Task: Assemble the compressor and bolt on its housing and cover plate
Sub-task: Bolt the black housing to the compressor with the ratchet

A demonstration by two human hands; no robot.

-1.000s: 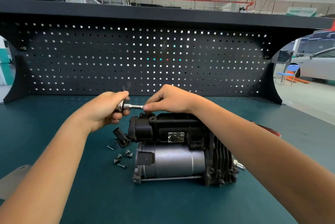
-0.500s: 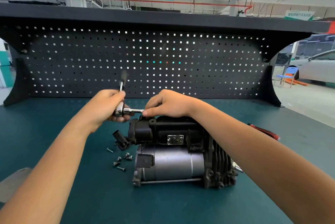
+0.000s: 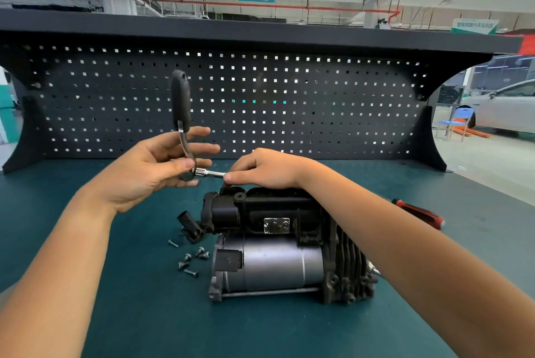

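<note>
The compressor point(image 3: 278, 259) lies on the green bench: a silver motor cylinder in front, a black plastic housing point(image 3: 260, 210) on top, a finned head at the right. Above its left end my left hand point(image 3: 156, 169) holds a ratchet wrench point(image 3: 182, 114) by its head, black handle pointing up, fingers partly spread. A silver extension bit point(image 3: 210, 173) sticks out rightward from the ratchet head. My right hand point(image 3: 266, 169) pinches the tip of that bit just above the housing. Several loose bolts point(image 3: 189, 259) lie left of the compressor.
A red-and-black handled tool point(image 3: 419, 214) lies on the bench behind my right forearm. A black pegboard back panel point(image 3: 289, 102) stands across the far edge of the bench. A grey plate corner shows at the bench's near left edge.
The ratchet handle has swung up and now stands upright and clearly visible. My left fingers have spread apart. Both hands stay at the same spot above the compressor's left end.
</note>
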